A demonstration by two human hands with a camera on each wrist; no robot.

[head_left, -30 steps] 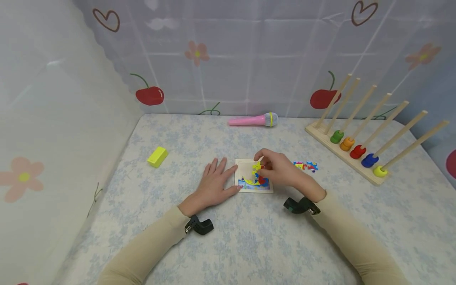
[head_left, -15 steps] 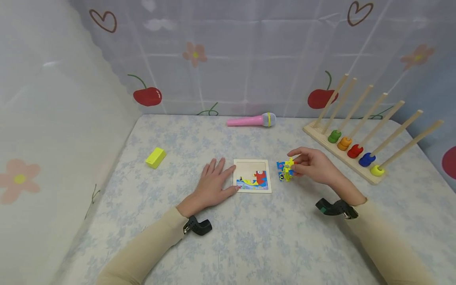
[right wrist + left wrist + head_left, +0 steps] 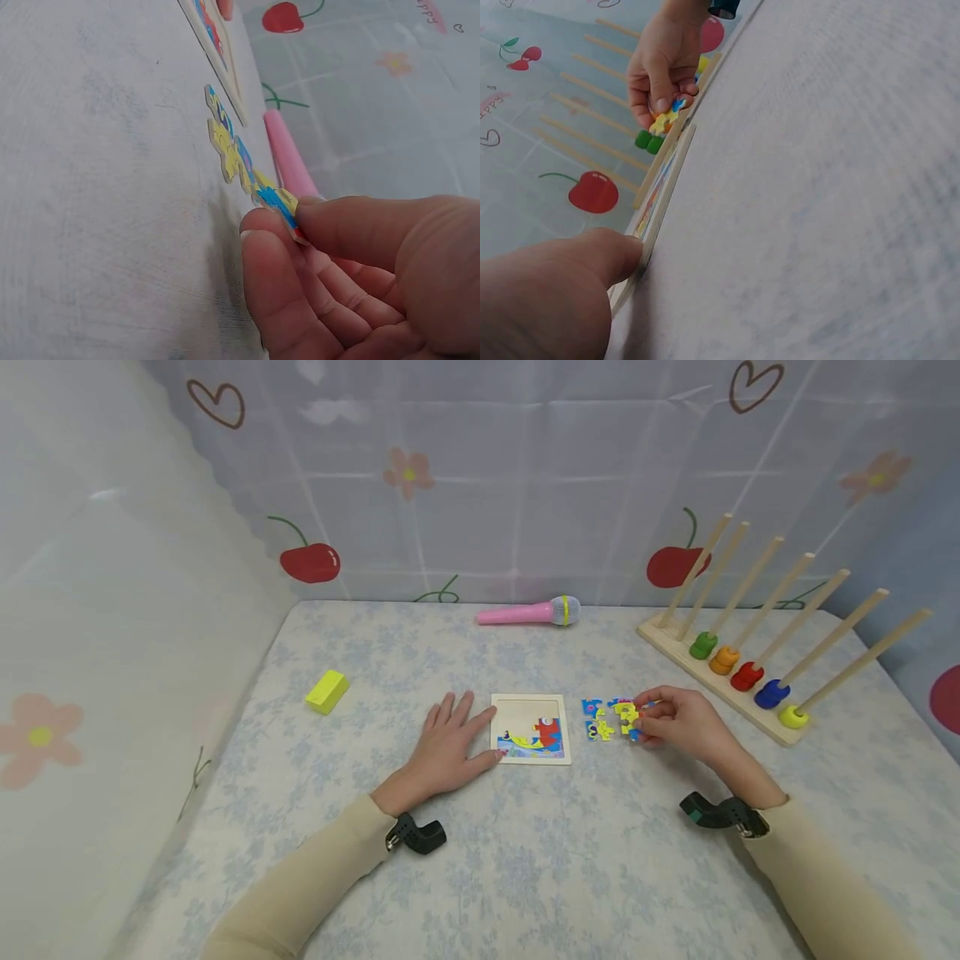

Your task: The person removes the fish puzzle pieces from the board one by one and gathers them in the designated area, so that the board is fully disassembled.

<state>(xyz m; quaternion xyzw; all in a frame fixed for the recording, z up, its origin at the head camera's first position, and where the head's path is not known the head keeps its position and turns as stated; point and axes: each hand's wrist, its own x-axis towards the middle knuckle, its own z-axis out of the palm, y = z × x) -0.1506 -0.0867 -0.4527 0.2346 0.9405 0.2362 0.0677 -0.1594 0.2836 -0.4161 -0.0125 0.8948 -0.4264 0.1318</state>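
Note:
My left hand (image 3: 445, 749) lies spread on the table, its thumb and a finger touching the left edge of a square wooden puzzle frame (image 3: 517, 710). Joined pieces with a red, yellow and blue picture fill the lower part of that frame. To its right, my right hand (image 3: 684, 723) pinches a yellow and blue jigsaw piece (image 3: 629, 718) between thumb and fingers; the right wrist view shows the held piece (image 3: 277, 202) tilted. Several loose jigsaw pieces (image 3: 598, 730) lie beside it on the table. Some are partly hidden by the right hand.
A pink toy microphone (image 3: 517, 614) lies at the back edge. To the right stands a wooden peg rack (image 3: 720, 689) with coloured beads on tall pegs. A yellow block (image 3: 327, 692) sits at the left. Patterned curtains hang behind the table.
My right hand has moved right from over the puzzle frame to the loose pieces, carrying the yellow piece. More loose pieces now show. The left hand has stayed in place.

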